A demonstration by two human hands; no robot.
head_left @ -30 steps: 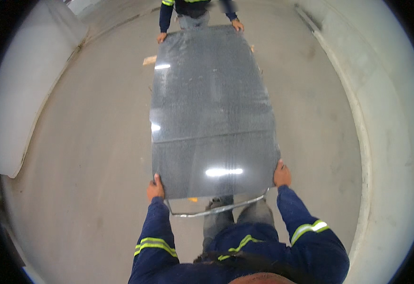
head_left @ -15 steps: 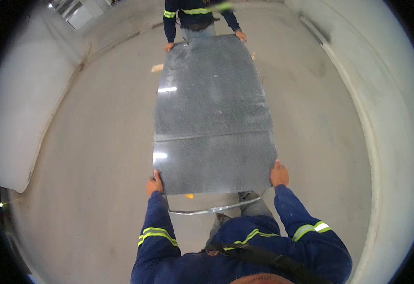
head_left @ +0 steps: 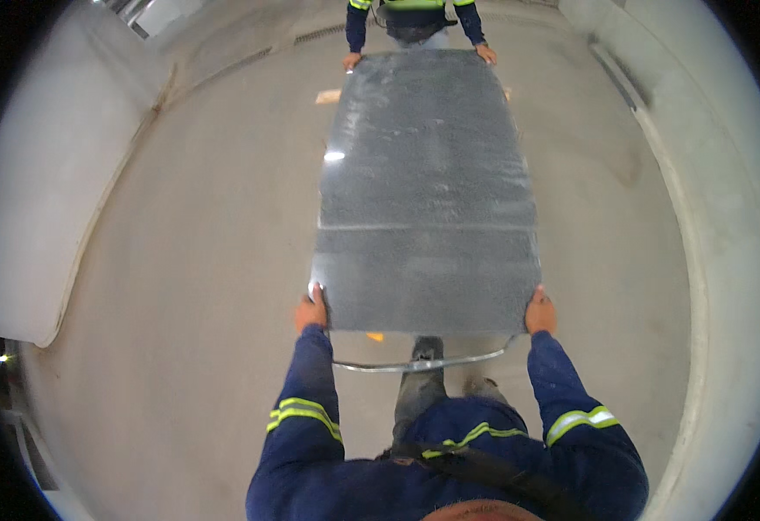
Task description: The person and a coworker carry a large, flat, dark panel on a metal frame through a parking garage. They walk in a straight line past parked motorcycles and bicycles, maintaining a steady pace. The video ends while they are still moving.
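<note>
A long, flat, dark grey slab-like panel [head_left: 428, 148] stretches away from me, with a pale line across it nearer my end. On its left edge, close to the near corner, my left hand [head_left: 312, 310] grips with the thumb on top and the fingers hidden beneath. My right hand [head_left: 541, 313] holds the opposite edge the same way. At the far end, a co-worker's left-side hand [head_left: 351, 61] and right-side hand [head_left: 486, 55] grip the corners. Below the near edge runs a thin, shiny curved bar [head_left: 376, 368]; whether it is attached is hidden.
Wood [head_left: 328, 96] juts out beneath the panel's far left side, and a small orange piece [head_left: 375, 336] shows under its near edge. Pale walls [head_left: 50, 191] stand on both sides of the concrete floor [head_left: 180, 260]. My legs are just behind the bar.
The panel, both my hands and the co-worker have shifted right and slightly upward in the picture. My legs have changed position. Both my hands keep their hold.
</note>
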